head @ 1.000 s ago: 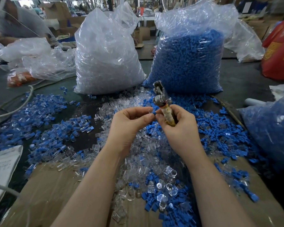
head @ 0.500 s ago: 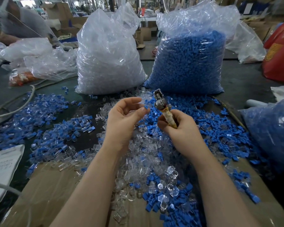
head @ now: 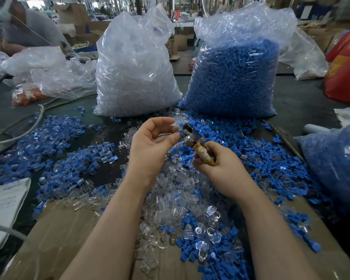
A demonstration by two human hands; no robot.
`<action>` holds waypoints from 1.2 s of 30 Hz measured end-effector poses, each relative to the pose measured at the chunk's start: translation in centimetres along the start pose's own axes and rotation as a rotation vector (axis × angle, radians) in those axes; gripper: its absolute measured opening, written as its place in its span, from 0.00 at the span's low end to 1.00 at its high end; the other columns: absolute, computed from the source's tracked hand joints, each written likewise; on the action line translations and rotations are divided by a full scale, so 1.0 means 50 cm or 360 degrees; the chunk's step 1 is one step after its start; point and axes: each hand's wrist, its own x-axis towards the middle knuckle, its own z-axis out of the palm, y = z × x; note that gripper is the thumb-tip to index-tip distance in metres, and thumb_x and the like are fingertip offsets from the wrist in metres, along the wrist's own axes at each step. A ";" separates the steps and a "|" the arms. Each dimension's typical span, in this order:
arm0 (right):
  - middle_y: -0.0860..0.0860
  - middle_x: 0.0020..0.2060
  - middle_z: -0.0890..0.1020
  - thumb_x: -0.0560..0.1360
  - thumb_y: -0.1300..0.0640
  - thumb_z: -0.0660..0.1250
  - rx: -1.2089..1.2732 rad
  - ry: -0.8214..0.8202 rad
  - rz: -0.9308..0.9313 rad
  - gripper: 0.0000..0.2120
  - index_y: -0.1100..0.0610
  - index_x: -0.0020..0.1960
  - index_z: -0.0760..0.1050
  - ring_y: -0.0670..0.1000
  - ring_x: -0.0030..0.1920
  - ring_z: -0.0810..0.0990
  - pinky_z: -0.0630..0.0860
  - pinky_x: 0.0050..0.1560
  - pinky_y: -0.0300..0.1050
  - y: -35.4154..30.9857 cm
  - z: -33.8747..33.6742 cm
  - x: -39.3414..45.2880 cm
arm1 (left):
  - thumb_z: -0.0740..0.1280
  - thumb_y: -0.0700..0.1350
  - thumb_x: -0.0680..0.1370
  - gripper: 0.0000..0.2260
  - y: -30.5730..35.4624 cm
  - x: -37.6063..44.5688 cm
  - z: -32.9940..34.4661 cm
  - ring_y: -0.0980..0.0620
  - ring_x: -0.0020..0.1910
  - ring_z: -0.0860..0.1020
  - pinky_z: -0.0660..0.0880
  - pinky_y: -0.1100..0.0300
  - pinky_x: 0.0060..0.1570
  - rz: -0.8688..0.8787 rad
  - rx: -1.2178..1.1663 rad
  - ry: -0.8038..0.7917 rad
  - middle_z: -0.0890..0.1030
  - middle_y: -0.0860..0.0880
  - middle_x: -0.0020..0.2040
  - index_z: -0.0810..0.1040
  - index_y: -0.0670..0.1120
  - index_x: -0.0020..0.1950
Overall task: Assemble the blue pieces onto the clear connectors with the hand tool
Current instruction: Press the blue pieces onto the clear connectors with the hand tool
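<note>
Above the worktop (head: 303, 102), left hand (head: 154, 146) pinches a blue piece (head: 179, 132) at twelve o'clock of the hand tool (head: 192, 138); right hand (head: 220, 168) grips its handle. Piece may slip from that fingertip pinch.

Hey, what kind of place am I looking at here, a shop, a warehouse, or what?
Most likely a factory assembly bench. Two big sacks stand on the table, one of clear connectors and one of blue pieces, loose parts lie heaped around the hands, and cardboard boxes fill the hall behind.
</note>
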 end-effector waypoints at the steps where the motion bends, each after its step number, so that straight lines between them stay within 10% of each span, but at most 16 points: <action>1: 0.49 0.37 0.79 0.75 0.52 0.69 -0.0012 0.0001 -0.0007 0.06 0.50 0.45 0.73 0.54 0.39 0.78 0.77 0.44 0.56 0.000 0.000 0.000 | 0.71 0.30 0.73 0.13 0.000 0.000 0.000 0.59 0.41 0.82 0.78 0.66 0.46 -0.0006 -0.0001 -0.0007 0.83 0.49 0.43 0.78 0.43 0.53; 22: 0.47 0.32 0.77 0.71 0.54 0.64 -0.0371 0.0131 -0.0030 0.05 0.46 0.43 0.69 0.52 0.35 0.75 0.74 0.34 0.52 0.013 0.006 -0.001 | 0.73 0.40 0.70 0.15 -0.008 -0.001 -0.009 0.54 0.46 0.83 0.79 0.63 0.49 -0.0271 -0.0112 -0.0050 0.85 0.49 0.44 0.80 0.44 0.56; 29: 0.43 0.32 0.75 0.75 0.51 0.64 -0.0467 0.0442 0.0008 0.05 0.44 0.47 0.68 0.46 0.32 0.72 0.66 0.29 0.44 0.027 -0.006 -0.002 | 0.63 0.39 0.80 0.07 -0.010 0.021 -0.080 0.55 0.36 0.82 0.82 0.61 0.46 -0.0683 -0.1207 0.0500 0.83 0.47 0.38 0.81 0.39 0.50; 36: 0.50 0.46 0.81 0.76 0.51 0.64 -0.0861 0.0559 0.0214 0.16 0.47 0.63 0.71 0.57 0.45 0.77 0.74 0.49 0.53 0.030 -0.018 -0.001 | 0.63 0.45 0.82 0.09 -0.018 0.026 -0.168 0.55 0.32 0.80 0.81 0.61 0.35 -0.0540 -0.2003 0.1187 0.81 0.47 0.33 0.77 0.40 0.47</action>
